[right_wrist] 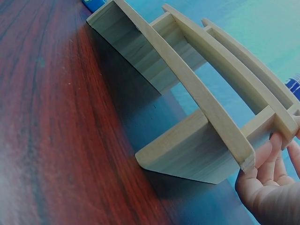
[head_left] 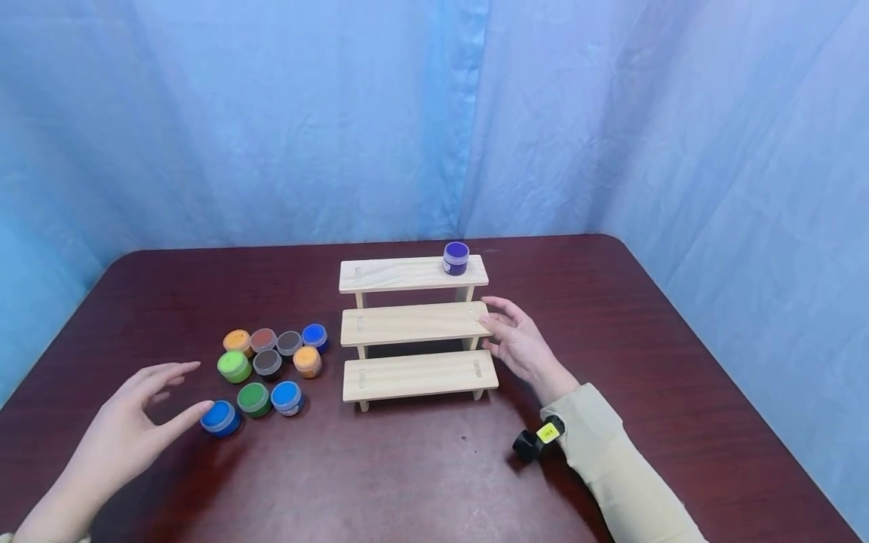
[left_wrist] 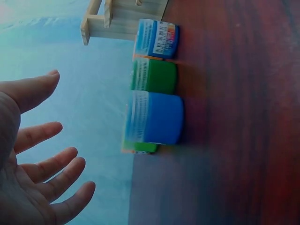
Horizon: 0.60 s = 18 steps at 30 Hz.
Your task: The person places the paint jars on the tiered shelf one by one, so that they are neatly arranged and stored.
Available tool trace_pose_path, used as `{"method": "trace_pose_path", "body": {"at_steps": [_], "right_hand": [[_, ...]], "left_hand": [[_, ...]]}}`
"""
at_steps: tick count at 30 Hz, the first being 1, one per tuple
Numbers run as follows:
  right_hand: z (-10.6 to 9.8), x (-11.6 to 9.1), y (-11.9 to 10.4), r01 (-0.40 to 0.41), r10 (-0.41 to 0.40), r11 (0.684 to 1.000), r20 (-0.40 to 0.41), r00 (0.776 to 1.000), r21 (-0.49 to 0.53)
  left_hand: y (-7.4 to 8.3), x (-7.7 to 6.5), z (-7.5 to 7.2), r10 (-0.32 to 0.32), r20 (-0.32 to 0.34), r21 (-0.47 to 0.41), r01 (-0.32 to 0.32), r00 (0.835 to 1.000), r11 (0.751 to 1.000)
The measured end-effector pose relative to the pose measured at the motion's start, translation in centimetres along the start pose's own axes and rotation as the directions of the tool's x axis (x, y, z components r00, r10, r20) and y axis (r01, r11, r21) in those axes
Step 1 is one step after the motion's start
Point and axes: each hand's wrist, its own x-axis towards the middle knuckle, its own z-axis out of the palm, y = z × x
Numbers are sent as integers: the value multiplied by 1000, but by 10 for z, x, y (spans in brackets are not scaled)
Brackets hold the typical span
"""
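A three-step wooden display stand stands on the table. My right hand grips its right side at the middle shelf, thumb over the shelf's end; the right wrist view shows the fingers bent against the shelf ends. On the top shelf, toward the right, sits a purple paint jar. My left hand is spread with nothing in it, thumb tip close by a blue paint jar. Beside that jar are a dark green jar and a lighter blue jar.
Behind those stand more paint jars: light green, two orange, brown, two dark ones and a deep blue jar. A dark red wooden table carries everything. Light blue curtains hang behind and at the sides.
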Motion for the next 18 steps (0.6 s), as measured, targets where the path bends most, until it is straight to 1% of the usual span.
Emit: {"method": "trace_pose_path", "body": {"at_steps": [3, 6, 14, 18], "right_hand": [[0, 0, 0, 0, 0, 1000, 1, 1000, 5], [0, -1, 1, 4, -4, 1000, -2, 1000, 13], [0, -1, 1, 6, -6, 1000, -3, 1000, 6], [0, 0, 2, 7, -7, 1000, -6, 1000, -5]], "left_hand": [[-3, -4, 4, -20, 4, -16, 20, 1000, 1000], [-7, -8, 7, -25, 15, -34, 25, 1000, 999], [-9, -13, 15, -44, 112, -33, 48, 993, 998], [-9, -13, 17, -47, 171, -47, 56, 984, 997]]}}
